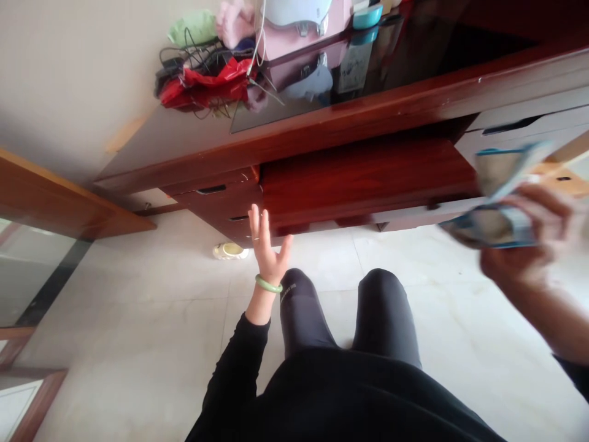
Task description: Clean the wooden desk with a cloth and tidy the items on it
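My left hand (269,255) hangs in front of the low cabinet (377,184) with its fingers spread and nothing in them. It wears a ring and a green bangle (268,283). At the right, my right hand (538,230) is wrapped round a blue-edged, whitish and beige packet (492,227). Motion smears both the packet and the fingers, so its exact kind does not show. The packet is held up before the cabinet's right-hand drawers (510,126).
On the glossy cabinet top (294,116) lie a red plastic bag (207,83), tangled cables, a pink item with a pale cover (297,12) and a turquoise bowl (367,17). A yellowish shoe (230,250) stands on the tiled floor. A wooden door frame (69,196) borders the left.
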`<state>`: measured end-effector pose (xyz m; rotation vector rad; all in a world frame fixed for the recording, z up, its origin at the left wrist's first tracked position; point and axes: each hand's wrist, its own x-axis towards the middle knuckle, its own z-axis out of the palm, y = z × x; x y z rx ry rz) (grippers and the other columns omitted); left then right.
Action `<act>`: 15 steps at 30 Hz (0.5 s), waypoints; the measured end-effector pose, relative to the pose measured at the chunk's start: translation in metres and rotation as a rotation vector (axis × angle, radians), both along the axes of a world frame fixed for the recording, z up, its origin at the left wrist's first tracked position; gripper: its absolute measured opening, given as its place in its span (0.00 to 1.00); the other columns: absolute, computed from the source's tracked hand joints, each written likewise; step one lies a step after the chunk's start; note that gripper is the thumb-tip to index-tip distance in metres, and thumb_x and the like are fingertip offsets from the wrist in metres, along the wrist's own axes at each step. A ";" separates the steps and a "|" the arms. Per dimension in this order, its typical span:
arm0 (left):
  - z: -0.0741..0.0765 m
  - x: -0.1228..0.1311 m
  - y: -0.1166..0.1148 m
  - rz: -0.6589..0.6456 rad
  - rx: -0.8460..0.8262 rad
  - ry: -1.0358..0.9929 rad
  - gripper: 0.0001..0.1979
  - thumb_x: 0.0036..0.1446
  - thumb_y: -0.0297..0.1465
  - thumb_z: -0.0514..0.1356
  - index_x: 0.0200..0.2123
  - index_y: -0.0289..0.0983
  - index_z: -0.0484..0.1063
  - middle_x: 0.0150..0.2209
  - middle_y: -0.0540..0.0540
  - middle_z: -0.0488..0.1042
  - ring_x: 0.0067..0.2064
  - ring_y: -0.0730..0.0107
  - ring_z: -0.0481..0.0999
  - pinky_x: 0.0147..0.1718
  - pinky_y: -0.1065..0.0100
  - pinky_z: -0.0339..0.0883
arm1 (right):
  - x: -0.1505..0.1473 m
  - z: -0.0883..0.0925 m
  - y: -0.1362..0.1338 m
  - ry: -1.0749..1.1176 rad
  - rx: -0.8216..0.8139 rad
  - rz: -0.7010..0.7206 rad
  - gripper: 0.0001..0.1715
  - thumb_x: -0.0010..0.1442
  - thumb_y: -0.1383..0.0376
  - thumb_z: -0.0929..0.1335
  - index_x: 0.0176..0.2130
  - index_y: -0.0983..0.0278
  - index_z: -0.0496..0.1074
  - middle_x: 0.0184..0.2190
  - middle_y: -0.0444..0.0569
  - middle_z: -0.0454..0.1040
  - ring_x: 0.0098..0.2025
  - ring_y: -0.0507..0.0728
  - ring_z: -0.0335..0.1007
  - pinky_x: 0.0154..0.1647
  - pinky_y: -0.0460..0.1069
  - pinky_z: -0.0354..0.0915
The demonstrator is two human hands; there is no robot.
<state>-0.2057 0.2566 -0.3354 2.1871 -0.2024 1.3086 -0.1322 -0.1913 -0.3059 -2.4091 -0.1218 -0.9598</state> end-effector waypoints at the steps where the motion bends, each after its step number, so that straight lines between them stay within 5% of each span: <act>1: 0.001 -0.002 0.001 -0.012 -0.008 0.013 0.39 0.76 0.53 0.56 0.82 0.46 0.51 0.85 0.40 0.45 0.85 0.45 0.43 0.81 0.40 0.49 | 0.002 -0.004 0.019 0.012 -0.087 0.071 0.40 0.65 0.36 0.63 0.68 0.43 0.75 0.74 0.52 0.68 0.79 0.78 0.56 0.75 0.76 0.57; 3: 0.002 -0.003 0.002 -0.031 -0.017 0.043 0.40 0.77 0.57 0.49 0.83 0.49 0.47 0.85 0.44 0.42 0.85 0.48 0.40 0.83 0.42 0.43 | 0.012 -0.011 0.051 0.042 -0.219 0.155 0.40 0.64 0.40 0.67 0.68 0.50 0.76 0.76 0.57 0.65 0.81 0.85 0.48 0.77 0.82 0.50; 7: 0.006 0.002 0.006 -0.077 -0.006 0.103 0.41 0.75 0.61 0.39 0.84 0.53 0.41 0.86 0.50 0.40 0.86 0.53 0.37 0.84 0.46 0.41 | 0.032 -0.019 0.105 0.029 -0.207 0.229 0.40 0.65 0.52 0.69 0.72 0.56 0.72 0.78 0.62 0.61 0.82 0.88 0.41 0.78 0.86 0.38; 11: 0.011 0.014 0.013 -0.134 -0.034 0.101 0.41 0.76 0.60 0.33 0.84 0.53 0.37 0.86 0.51 0.40 0.85 0.57 0.38 0.84 0.49 0.43 | 0.031 -0.017 0.187 0.053 -0.237 0.616 0.36 0.71 0.58 0.66 0.75 0.46 0.69 0.77 0.48 0.65 0.83 0.78 0.46 0.83 0.81 0.32; 15: 0.018 0.023 0.024 -0.179 -0.069 0.117 0.41 0.76 0.60 0.34 0.84 0.51 0.33 0.86 0.48 0.37 0.85 0.58 0.37 0.84 0.51 0.43 | 0.026 -0.009 0.284 0.051 -0.303 1.035 0.39 0.76 0.63 0.59 0.79 0.40 0.60 0.79 0.35 0.60 0.84 0.67 0.47 0.86 0.75 0.39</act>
